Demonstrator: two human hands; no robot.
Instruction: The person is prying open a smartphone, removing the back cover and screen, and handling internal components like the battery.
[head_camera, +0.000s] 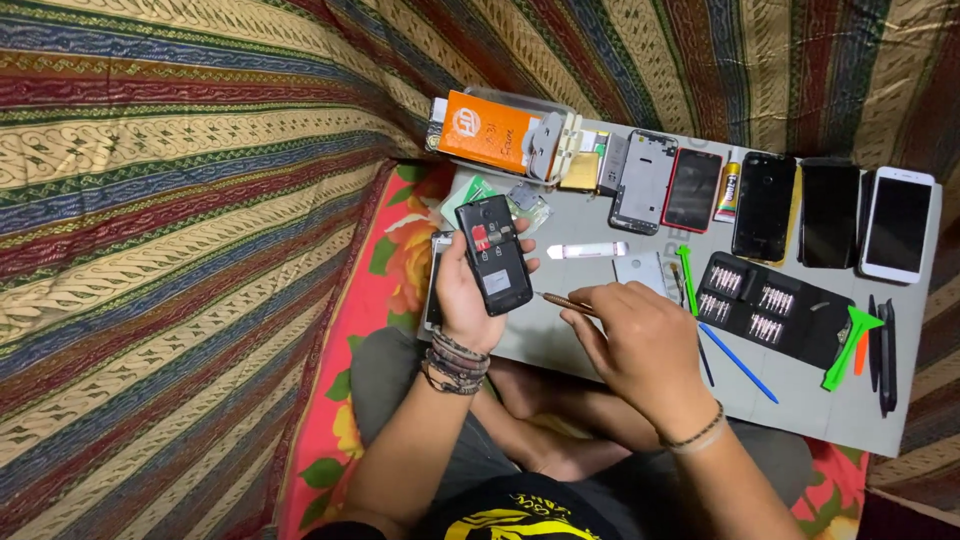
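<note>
My left hand (462, 295) holds a small black phone (493, 254) with its back cover off, its inner side facing up. My right hand (640, 345) grips a thin brown screwdriver (562, 301) whose tip points left toward the phone's lower edge, a little apart from it. Both hands hover over the near left part of a grey work mat (800, 400). Bead and cord bracelets circle both wrists.
On the mat lie an open black bit case (770, 305), green pry tools (850, 345), a blue stick (738, 363), a white tube (587, 250), a glue tube (728, 186), several phones (764, 205) and frames along the far edge, and an orange box (487, 130). Striped cloth surrounds everything.
</note>
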